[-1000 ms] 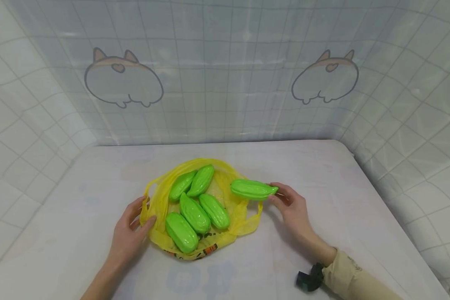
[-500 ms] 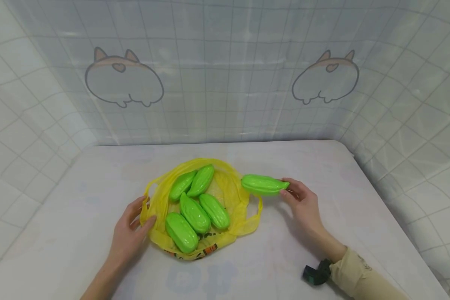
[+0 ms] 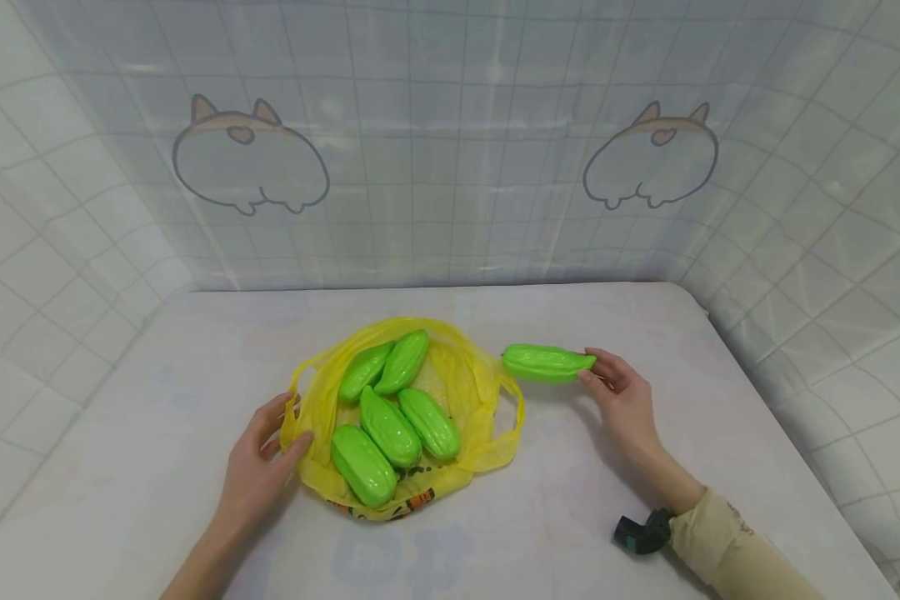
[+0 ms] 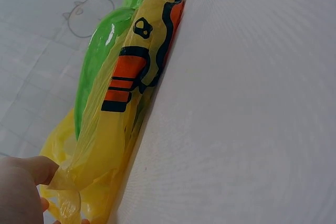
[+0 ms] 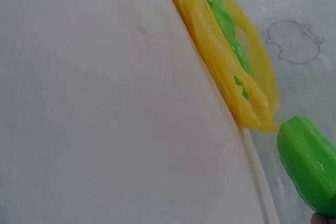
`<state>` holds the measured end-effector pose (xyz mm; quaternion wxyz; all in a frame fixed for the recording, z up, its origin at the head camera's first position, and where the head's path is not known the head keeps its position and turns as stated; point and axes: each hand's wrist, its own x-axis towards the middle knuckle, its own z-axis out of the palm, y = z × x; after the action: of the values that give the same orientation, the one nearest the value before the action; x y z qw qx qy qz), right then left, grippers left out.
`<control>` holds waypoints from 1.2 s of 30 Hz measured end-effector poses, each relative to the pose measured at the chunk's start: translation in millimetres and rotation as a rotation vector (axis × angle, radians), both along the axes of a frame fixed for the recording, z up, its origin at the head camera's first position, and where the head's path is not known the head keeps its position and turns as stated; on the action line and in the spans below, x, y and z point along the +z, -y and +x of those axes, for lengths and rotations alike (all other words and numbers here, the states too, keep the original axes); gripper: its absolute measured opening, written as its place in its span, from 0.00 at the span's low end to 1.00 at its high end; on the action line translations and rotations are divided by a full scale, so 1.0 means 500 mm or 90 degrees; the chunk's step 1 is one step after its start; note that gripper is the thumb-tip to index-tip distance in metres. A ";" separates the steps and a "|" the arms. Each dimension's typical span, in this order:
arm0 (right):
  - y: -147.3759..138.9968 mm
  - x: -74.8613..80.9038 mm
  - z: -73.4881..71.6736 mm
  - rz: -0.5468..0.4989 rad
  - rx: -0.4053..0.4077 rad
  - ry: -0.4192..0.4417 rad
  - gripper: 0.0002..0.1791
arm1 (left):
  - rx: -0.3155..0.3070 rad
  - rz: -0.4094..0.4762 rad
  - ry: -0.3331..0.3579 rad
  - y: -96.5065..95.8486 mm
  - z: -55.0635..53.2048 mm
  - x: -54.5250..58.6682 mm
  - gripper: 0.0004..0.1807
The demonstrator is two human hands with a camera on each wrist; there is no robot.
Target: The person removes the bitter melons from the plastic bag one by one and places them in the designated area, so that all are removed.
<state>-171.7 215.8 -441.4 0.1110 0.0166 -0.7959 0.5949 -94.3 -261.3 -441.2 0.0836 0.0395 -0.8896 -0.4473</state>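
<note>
A yellow plastic bag (image 3: 471,379) lies spread open on the table, with several glossy green ridged toy vegetables (image 3: 392,427) inside it. My left hand (image 3: 258,467) holds the bag's left edge, thumb over the film and fingers by the handle loop; the left wrist view shows the thumb (image 4: 39,170) against the plastic. To the right of the bag, my right hand (image 3: 622,408) pinches one more green toy vegetable (image 3: 543,363) by its pointed tip. It is held roughly level, blunt end towards the bag and apart from it. Only a fingertip of that hand shows in the right wrist view.
The white-covered table (image 3: 592,500) runs back to a tiled-pattern curtain (image 3: 450,167), with similar sheets along both sides. A black strap-like device (image 3: 642,532) sits by the right sleeve (image 3: 735,542). The bag's right handle loop (image 3: 510,417) lies near the held vegetable.
My right hand has moved right and slightly away from me, carrying the toy vegetable from over the bag's right edge to beside it. The left hand and bag stay almost still.
</note>
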 end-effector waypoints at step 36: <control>-0.039 -0.025 -0.034 0.032 -0.016 0.082 0.27 | -0.012 0.001 0.005 0.001 0.000 0.003 0.35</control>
<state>-188.4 235.4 -453.7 0.0667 -0.0292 -0.8161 0.5733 -94.6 -261.6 -439.9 0.0760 0.0330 -0.8900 -0.4484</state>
